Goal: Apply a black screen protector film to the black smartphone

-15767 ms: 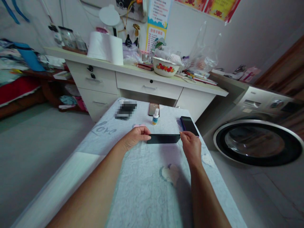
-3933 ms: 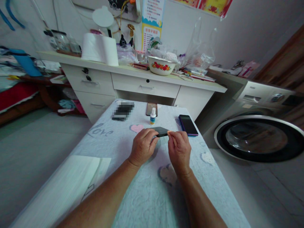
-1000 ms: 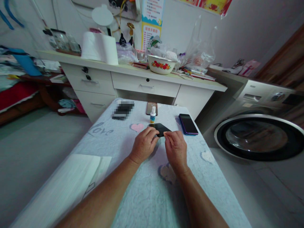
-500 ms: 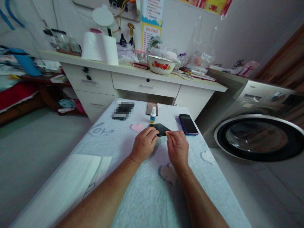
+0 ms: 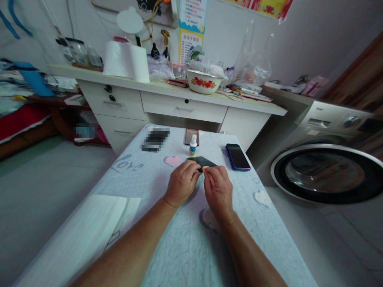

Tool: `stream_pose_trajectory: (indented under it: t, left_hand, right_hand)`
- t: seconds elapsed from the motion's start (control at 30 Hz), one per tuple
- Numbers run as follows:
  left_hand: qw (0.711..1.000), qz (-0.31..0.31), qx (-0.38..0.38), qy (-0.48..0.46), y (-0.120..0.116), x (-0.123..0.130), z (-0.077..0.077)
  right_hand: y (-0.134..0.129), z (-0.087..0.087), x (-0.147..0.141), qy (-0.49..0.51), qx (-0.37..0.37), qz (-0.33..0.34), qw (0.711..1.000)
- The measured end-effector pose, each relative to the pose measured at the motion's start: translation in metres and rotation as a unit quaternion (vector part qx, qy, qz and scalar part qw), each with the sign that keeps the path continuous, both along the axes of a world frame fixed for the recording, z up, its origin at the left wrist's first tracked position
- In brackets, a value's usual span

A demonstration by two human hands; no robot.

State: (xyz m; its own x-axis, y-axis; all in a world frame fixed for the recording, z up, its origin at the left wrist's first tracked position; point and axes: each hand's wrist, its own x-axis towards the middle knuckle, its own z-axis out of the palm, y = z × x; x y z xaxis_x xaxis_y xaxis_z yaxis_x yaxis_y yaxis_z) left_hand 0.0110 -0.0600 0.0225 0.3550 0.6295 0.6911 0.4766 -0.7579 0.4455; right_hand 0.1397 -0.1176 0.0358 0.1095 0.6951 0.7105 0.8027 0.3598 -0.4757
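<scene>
My left hand [image 5: 182,182] is closed on the left side of a dark, flat phone [image 5: 204,161], which is tilted over the table. Pinched in the fingers of my right hand [image 5: 219,190] is a small orange-tan piece [image 5: 205,169], held at the phone's near edge; its kind is too small to tell. My fingers hide the phone's near side. Just behind the phone stands a small white spray bottle [image 5: 193,146] with a blue and yellow label. Another phone [image 5: 238,156], with a dark screen and bluish-purple edges, lies to the right of my hands.
A brown-rimmed phone case or phone [image 5: 191,136] lies behind the bottle. At the back left is a pixelated dark item [image 5: 156,139]. The patterned cloth [image 5: 179,247] covers the table. Beyond are a white desk [image 5: 185,107] and, right, a washing machine [image 5: 326,159].
My right hand has slid a little left along the phone's near edge, closer to my left hand. My left hand stays in place on the phone.
</scene>
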Motion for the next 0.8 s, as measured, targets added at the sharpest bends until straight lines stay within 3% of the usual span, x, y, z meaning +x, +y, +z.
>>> stream_pose_trajectory:
  t: [0.23,0.53,0.8]
  left_hand:
    - [1.0,0.001,0.014,0.006,-0.001,0.0,0.0]
    - [0.998,0.028,0.042,0.023,0.001,-0.003,-0.001]
    - [0.998,0.042,0.039,0.029,0.0,-0.005,0.0]
  right_hand:
    - [-0.001,0.001,-0.001,-0.009,-0.004,0.006,1.0]
    - [0.003,0.004,0.015,0.011,0.017,-0.043,0.999]
    - [0.005,0.004,0.02,0.064,0.019,-0.052,0.996]
